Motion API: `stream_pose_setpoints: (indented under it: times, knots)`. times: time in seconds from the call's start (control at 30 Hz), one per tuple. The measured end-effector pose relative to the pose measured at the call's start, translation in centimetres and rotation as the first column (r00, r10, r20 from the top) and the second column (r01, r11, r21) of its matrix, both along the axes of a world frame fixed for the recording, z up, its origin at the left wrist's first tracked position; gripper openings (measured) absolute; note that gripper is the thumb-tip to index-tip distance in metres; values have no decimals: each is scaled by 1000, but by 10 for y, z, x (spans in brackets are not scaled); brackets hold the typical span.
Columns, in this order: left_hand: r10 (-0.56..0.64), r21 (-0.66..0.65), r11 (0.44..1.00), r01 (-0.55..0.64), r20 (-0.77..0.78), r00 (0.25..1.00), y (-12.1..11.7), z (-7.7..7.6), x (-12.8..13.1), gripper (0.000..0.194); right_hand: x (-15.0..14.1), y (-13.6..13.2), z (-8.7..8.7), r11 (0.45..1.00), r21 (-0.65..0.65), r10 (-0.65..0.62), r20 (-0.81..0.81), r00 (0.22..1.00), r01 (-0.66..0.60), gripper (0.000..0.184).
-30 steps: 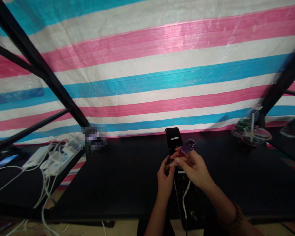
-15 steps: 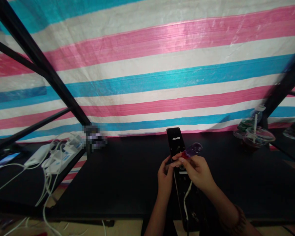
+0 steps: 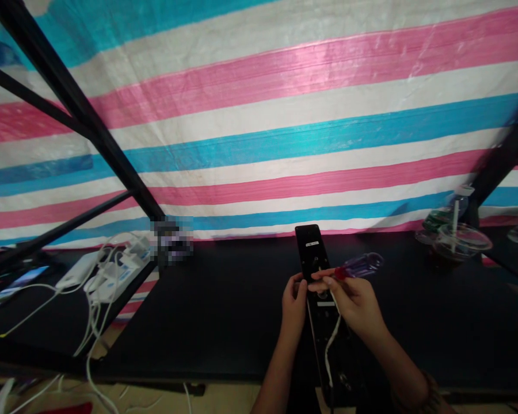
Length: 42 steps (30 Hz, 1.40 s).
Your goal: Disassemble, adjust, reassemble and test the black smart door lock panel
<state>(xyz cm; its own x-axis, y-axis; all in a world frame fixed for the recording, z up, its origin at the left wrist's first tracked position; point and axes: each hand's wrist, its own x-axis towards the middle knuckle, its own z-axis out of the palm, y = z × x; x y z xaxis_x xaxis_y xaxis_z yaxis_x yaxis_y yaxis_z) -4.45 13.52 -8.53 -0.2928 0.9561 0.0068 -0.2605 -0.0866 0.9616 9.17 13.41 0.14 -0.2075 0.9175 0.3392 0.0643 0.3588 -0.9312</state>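
In my right hand (image 3: pixel 359 302) is a screwdriver with a clear purple handle (image 3: pixel 362 265) and a red collar. Its handle points right, away from my left hand, and I cannot make out the shaft. Below it, a long narrow black panel (image 3: pixel 313 253) lies lengthwise on the black table, bearing small white labels. My left hand (image 3: pixel 293 302) is closed at the panel's left edge, its fingers curled and the thumb against it. A white cable (image 3: pixel 329 345) runs along the panel from under my right hand toward the near end.
At the right back stand a lidded plastic cup with a straw (image 3: pixel 455 241) and a clear bottle (image 3: pixel 461 198). A white power strip (image 3: pixel 116 282) with tangled cables and a phone (image 3: pixel 21 284) lie at left. Black metal posts (image 3: pixel 112 164) frame the table, backed by a striped sheet (image 3: pixel 285 126).
My right hand has shifted slightly right with the screwdriver, whose handle now sits farther from my left hand. The whole view has moved a little.
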Motion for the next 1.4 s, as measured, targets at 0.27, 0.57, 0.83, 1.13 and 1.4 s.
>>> stream_pose_setpoints:
  times: [0.27, 0.57, 0.83, 1.13, 1.4]
  knots:
    - [26, 17, 1000, -24, -87, 996, -5, -5, -1, 43, -3, -7, 2, 975, -71, -221, -142, 965, 213, 27]
    - [97, -77, 992, -104, -81, 992, -1, -6, 0, 46, 70, -20, -32, 852, -363, -508, -405, 760, 376, 37]
    - [55, -86, 995, -56, -16, 998, -5, -4, -5, 51, 131, 2, -76, 732, -433, -501, 181, 846, 526, 55]
    - [-8, -82, 997, -8, -190, 982, -12, -2, -8, 38, 122, 21, -108, 849, -1, -380, 695, 611, 528, 38]
    - [-30, -102, 995, 1, -285, 958, -13, -2, -7, 28, 114, 22, -117, 853, 236, -458, 766, 452, 465, 40]
